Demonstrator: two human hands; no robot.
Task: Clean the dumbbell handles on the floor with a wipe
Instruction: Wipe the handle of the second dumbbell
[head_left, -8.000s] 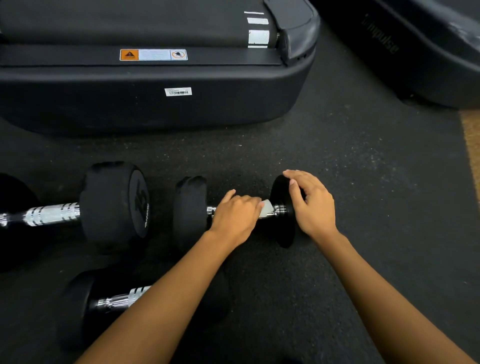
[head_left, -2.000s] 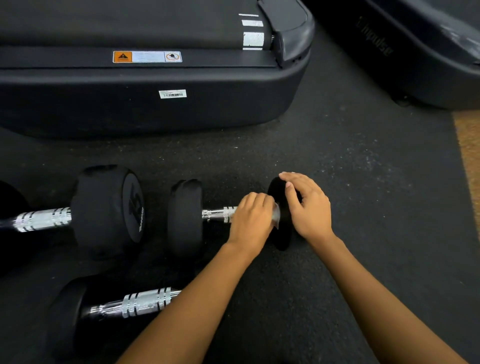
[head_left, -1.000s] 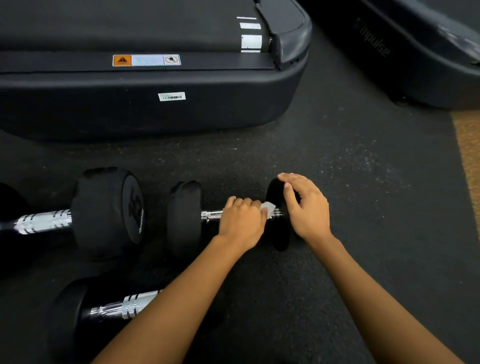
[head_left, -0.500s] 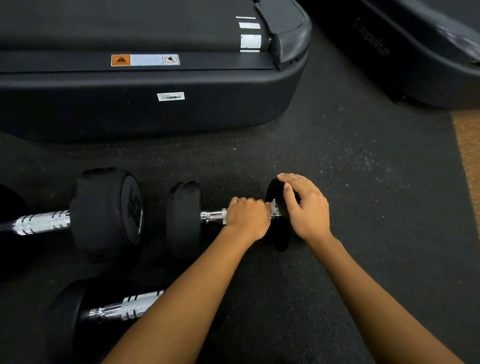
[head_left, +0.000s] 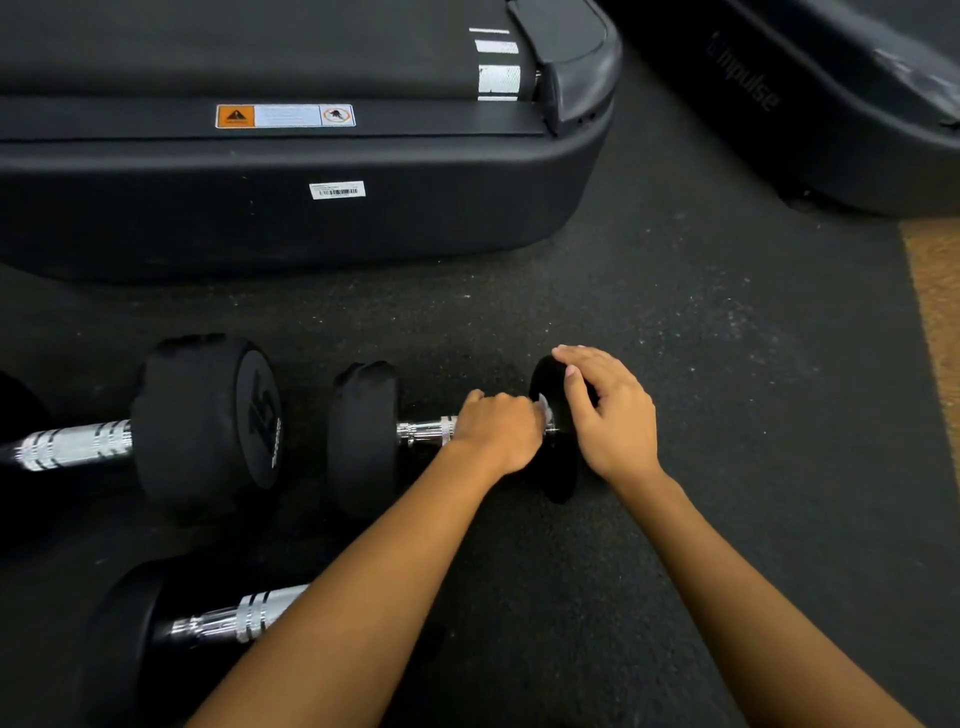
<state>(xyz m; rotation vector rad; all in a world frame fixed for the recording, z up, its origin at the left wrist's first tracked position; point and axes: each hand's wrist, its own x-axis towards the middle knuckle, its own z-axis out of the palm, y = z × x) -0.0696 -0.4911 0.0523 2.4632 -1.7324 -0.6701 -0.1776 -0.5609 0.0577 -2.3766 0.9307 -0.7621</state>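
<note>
- Centrally, a small dumbbell (head_left: 363, 441) lay on the black rubber floor (head_left: 675, 338), its length running left to right across the frame.
- The left hand (head_left: 498, 434) was curled over the right part of its chrome handle (head_left: 423, 431), clamping a white wipe (head_left: 544, 405) against the metal. Only a sliver of the wipe showed past the knuckles, next to the right-hand weight.
- The right hand (head_left: 608, 421) was draped over the top of that right-hand weight, fingers bent around its rim and thumb down the inner face, gripping it. The two hands sat just beside each other, almost touching.
- That hand and wrist hid much of the right-hand weight; the left hand hid the right half of the handle.
- A big dumbbell (head_left: 208, 426) marked 15 lay just left of the small one, end to end with it and close without clearly touching; its far end ran off the left edge.
- A third dumbbell (head_left: 119, 639) lay at the lower left. The left forearm (head_left: 363, 597) crossed over it and covered the right end of its bar.
- Behind the dumbbells, across the upper left, stood the dark base of a treadmill (head_left: 311, 234), with an orange-and-white warning sticker (head_left: 284, 115) and a white barcode label (head_left: 336, 189).
- A second machine (head_left: 831, 104) with faint lettering filled the upper right corner.
- A tan strip (head_left: 935, 312) ran down the right edge beside the black floor.
</note>
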